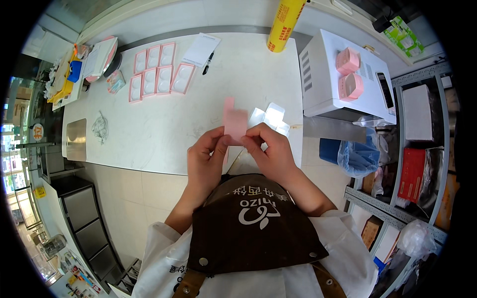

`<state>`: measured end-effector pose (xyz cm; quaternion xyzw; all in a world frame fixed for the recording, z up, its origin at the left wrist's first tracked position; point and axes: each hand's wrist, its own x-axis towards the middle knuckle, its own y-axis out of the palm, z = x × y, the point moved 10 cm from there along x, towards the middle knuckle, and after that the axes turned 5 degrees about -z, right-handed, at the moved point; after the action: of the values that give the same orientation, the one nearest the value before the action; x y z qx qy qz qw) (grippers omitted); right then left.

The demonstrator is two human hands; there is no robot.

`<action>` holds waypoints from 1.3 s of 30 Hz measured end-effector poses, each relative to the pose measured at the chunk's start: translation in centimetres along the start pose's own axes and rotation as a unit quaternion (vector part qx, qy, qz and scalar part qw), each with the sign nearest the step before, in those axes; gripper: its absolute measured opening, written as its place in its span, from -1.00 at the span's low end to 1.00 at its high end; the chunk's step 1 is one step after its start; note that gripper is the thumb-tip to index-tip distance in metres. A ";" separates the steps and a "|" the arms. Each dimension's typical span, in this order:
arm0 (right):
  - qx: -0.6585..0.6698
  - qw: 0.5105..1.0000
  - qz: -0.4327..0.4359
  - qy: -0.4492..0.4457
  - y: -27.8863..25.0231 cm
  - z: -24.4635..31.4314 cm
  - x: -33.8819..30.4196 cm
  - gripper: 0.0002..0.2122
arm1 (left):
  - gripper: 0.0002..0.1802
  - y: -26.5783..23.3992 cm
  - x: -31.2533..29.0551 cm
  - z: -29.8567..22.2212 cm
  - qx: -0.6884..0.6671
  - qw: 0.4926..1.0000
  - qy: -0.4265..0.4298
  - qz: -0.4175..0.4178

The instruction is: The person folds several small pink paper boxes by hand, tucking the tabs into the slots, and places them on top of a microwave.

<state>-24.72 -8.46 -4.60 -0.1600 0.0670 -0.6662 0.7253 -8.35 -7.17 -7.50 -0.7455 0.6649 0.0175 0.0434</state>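
Note:
Both of my hands hold a piece of pink cardboard [236, 121] over the near edge of the white table, in front of my apron. It has folded panels, and a narrow strip sticks up at its left side. My left hand [208, 149] pinches its lower left corner between thumb and fingers. At the lower right corner, my right hand [272, 151] grips it in the same way. Just beyond my right hand lies an unfolded white card piece [274, 116] with several flaps. The lower part of the pink cardboard is partly hidden by my fingers.
Several pink boxes with white inserts [164, 78] lie at the back left, near a paper sheet [201, 48] and black pen [207, 64]. A yellow roll [286, 25] stands at the back. Two pink boxes [351, 87] sit on a white microwave [323, 64] at right.

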 end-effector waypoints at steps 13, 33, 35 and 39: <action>-0.152 0.958 0.119 -0.213 1.3 3.3 -0.6 -0.87 | -0.46 2.1 -0.3 -6.6 0.292 0.905 0.280 0.133; 0.024 0.988 0.115 -0.103 0.4 2.1 -0.3 -0.87 | -0.43 0.0 -0.1 -6.3 0.285 0.904 0.320 -0.004; 0.013 0.982 0.101 -0.157 0.2 3.1 -0.4 -0.87 | -0.40 1.1 -0.9 -6.4 0.291 0.892 0.345 0.035; 0.048 0.987 0.087 -0.129 0.4 2.9 -0.5 -0.82 | -0.40 2.6 -1.7 -5.2 0.285 0.886 0.355 0.091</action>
<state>-23.50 -7.55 -2.04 -0.2027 -0.0455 -0.5766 0.7902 -11.27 -6.27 -2.30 -0.5937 0.6768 -0.4350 0.0131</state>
